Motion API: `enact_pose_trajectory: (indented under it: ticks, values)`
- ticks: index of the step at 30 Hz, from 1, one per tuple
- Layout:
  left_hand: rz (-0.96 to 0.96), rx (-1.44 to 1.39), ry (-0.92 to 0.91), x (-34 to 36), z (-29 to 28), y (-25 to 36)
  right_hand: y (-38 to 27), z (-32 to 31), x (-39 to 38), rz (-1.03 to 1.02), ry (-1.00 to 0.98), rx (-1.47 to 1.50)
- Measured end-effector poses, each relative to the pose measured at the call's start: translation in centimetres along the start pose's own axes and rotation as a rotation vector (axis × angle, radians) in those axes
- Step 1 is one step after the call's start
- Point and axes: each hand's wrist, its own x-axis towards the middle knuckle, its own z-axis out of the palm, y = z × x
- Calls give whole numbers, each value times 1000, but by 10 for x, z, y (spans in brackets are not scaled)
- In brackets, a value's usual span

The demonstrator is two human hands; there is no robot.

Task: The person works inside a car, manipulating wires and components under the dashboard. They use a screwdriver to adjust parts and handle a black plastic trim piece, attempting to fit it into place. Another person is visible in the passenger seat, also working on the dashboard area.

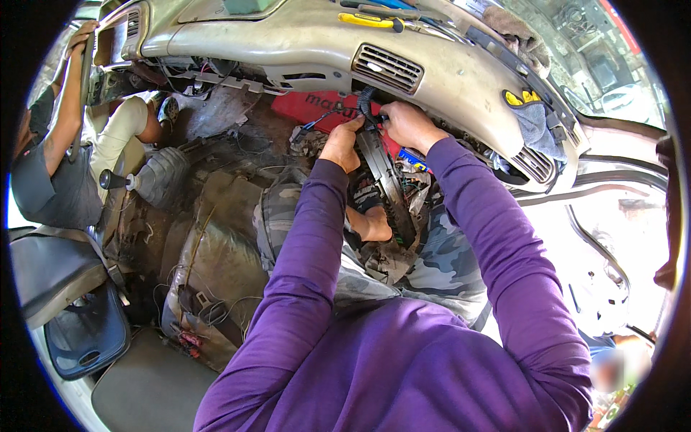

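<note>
Both hands, the left hand (341, 142) and right hand (407, 124), squeeze a black wire bundle (385, 180) under the dashboard (461, 79). It looks bendy and light. Hold its thick middle, not loose wires.

The single head-worn fisheye camera looks steeply down and forward, close over the wearer's purple-sleeved arms, toward a worn beige plastic dashboard (317, 43) above.

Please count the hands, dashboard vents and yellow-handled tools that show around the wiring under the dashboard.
Hands on the black wiring bundle: 2, left hand and right hand
Other person's hand: 1
Dashboard vents: 2
Yellow-handled tool: 1
Total: 6
</note>
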Motion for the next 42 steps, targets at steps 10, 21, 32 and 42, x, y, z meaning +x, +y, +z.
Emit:
enact_pose_trajectory:
  ticks: [10,21,32,42]
  values:
    - [206,75,68,14,-7,-11,-11,-11,1,14,31,49]
    - [446,522,122,5,-7,-15,-19,-34,-53,-81,-42,265]
    - [214,-236,37,12,-18,-20,-65,-17,-32,-164,-53,266]
    - [470,-380,41,-7,2,-25,-51,4,11,-149,-85,253]
